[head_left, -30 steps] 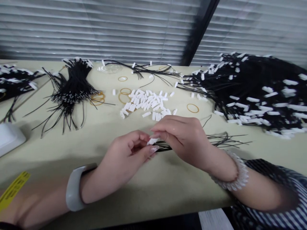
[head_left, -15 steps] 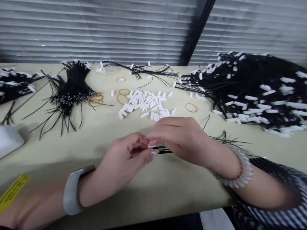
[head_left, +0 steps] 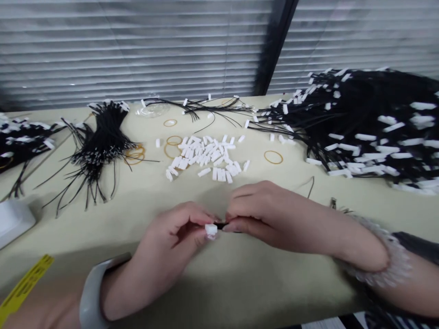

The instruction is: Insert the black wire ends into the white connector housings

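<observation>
A white connector [head_left: 211, 229] sits between the thumb and fingers of my left hand [head_left: 181, 237]. Black wires [head_left: 221, 225] run from it to the right, where my right hand [head_left: 254, 214] pinches them between thumb and fingers. Only a small gap separates the two hands, and the rest of the wires is mostly hidden by my right hand and forearm. Just beyond the hands lies a loose pile of small white connectors [head_left: 206, 153] on the pale table [head_left: 137, 283].
A large heap of black wires [head_left: 363, 105] with white ends covers the back right. A wire bundle [head_left: 106, 132] stands out at the left, with another [head_left: 20, 137] at the far left. Rubber bands [head_left: 273, 157] lie about, and a white object [head_left: 13, 219] sits at the left edge.
Both hands have come slightly lower in the view. My right hand has shifted off the white connector onto the wires, and the connector now shows at my left fingertips.
</observation>
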Available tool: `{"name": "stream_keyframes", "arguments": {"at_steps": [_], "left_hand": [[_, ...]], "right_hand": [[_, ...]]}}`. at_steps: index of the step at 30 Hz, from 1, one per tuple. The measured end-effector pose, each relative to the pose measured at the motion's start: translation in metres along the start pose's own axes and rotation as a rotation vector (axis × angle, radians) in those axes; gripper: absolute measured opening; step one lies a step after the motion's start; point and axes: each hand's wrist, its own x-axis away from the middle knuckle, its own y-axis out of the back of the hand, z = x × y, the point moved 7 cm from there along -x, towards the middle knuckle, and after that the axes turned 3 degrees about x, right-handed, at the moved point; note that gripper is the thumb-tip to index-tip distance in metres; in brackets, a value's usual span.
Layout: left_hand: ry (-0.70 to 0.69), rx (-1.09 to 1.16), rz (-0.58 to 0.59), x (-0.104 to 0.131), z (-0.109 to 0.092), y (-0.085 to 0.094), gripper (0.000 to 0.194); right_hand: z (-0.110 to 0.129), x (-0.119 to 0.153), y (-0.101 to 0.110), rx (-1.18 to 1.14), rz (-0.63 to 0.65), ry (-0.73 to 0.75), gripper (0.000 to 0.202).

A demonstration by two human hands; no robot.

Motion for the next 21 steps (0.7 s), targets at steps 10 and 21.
{"name": "stream_keyframes", "arguments": {"at_steps": [10, 21], "left_hand": [[-0.123, -0.021, 0.022, 0.0025, -0.0089, -0.0006, 0.016], [-0.130, -0.001, 0.032, 0.0026, -0.0111, -0.0029, 0.014]], "right_hand": [[0.0014, -0.0007, -0.0026, -0.163, 0.003, -0.067, 0.020], [0.0040, -0.0006, -0.0061, -0.217, 0.040, -0.073, 0.019]]}}
